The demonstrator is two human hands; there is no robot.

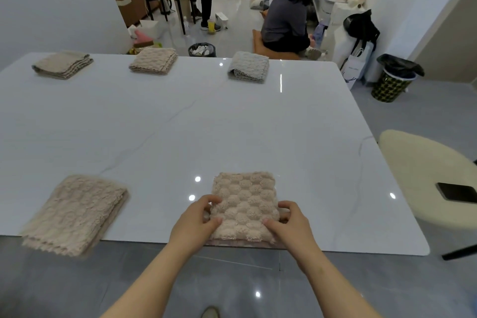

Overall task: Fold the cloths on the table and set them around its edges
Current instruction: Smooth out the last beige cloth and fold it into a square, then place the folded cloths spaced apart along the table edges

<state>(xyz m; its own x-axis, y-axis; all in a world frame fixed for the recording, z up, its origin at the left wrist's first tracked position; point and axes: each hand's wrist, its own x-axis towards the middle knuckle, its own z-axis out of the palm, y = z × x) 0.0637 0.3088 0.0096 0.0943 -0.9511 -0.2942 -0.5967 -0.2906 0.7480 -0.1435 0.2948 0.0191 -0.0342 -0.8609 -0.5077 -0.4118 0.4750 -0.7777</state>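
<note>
A folded beige bubble-textured cloth lies at the near edge of the white table. My left hand pinches its left side and my right hand pinches its right side. Another folded beige cloth lies at the near left, hanging a little over the edge. Along the far edge sit three folded cloths: a beige one on the left, a beige one in the middle, and a grey one to the right.
A cream chair with a dark phone on it stands at the table's right. Beyond the far edge are several people, a stool, a small bin and a black-bagged bin on the floor.
</note>
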